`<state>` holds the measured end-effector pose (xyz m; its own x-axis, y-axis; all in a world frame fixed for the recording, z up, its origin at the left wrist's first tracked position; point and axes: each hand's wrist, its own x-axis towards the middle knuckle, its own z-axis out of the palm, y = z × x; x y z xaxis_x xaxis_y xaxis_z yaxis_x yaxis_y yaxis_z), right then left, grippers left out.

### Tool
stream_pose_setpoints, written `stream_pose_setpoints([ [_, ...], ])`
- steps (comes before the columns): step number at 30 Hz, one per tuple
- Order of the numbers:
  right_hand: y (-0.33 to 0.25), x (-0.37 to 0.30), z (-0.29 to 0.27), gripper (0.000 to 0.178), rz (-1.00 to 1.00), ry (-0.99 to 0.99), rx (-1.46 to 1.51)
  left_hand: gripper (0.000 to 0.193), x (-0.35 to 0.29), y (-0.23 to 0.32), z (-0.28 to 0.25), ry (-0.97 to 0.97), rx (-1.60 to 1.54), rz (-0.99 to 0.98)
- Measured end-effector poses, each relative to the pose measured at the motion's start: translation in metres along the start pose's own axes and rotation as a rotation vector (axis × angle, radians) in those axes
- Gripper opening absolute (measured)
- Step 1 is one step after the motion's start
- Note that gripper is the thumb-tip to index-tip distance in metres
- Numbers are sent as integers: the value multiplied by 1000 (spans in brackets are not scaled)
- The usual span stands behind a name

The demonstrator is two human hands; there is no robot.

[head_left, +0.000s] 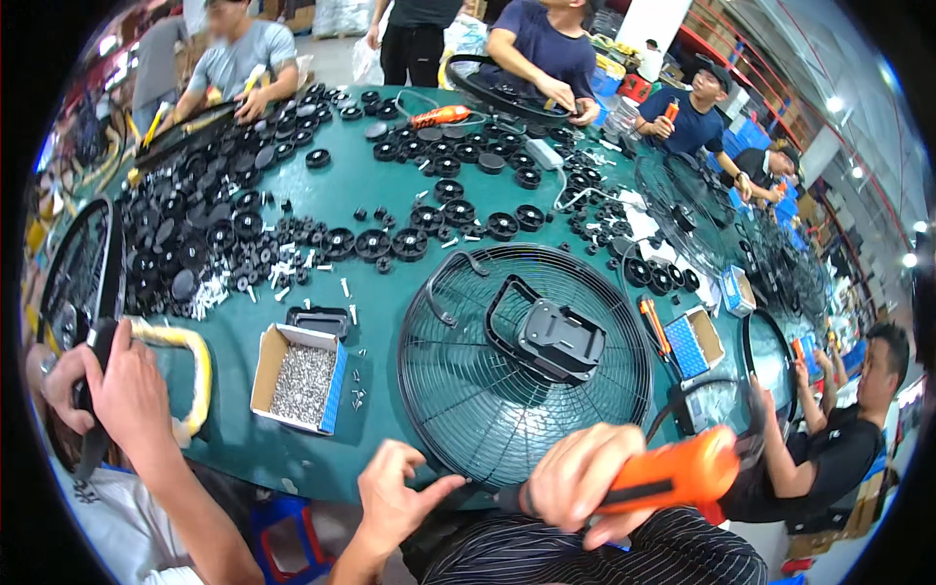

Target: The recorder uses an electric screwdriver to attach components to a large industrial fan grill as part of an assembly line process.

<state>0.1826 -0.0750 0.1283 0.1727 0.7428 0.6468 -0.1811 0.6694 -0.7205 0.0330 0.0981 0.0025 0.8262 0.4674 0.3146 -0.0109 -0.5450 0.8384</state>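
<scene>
A round black wire fan grille lies on the table in front of me. On it sits a black plastic housing with a loop-shaped frame. My right hand wraps around an orange and black electric screwdriver, held sideways with its dark tip to the left, by the grille's near rim. My left hand is at that same rim, thumb stretched toward the screwdriver tip and apart from the curled fingers. A tiny bright spot shows at the thumb tip, too small to name.
Left of the grille stands an open box of small screws, beside a black plastic tray. Black round knobs spread across the green table. A co-worker's hands hold a black part at left; other people work around the table.
</scene>
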Motion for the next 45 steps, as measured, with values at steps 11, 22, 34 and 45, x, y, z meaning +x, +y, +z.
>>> stream_pose_setpoints([
  [11,-81,-153,-16,33,358,1315,-670,90,94,-66,22,-115,-239,-285],
  [22,-63,-191,0,34,523,1265,-351,82,97,-62,45,31,-526,-270],
  [34,-109,-173,-161,28,538,1218,-264,94,-42,27,69,128,-420,-363],
  [45,-102,-190,-65,32,-103,1217,-987,21,113,-30,-119,-188,1028,-337],
])
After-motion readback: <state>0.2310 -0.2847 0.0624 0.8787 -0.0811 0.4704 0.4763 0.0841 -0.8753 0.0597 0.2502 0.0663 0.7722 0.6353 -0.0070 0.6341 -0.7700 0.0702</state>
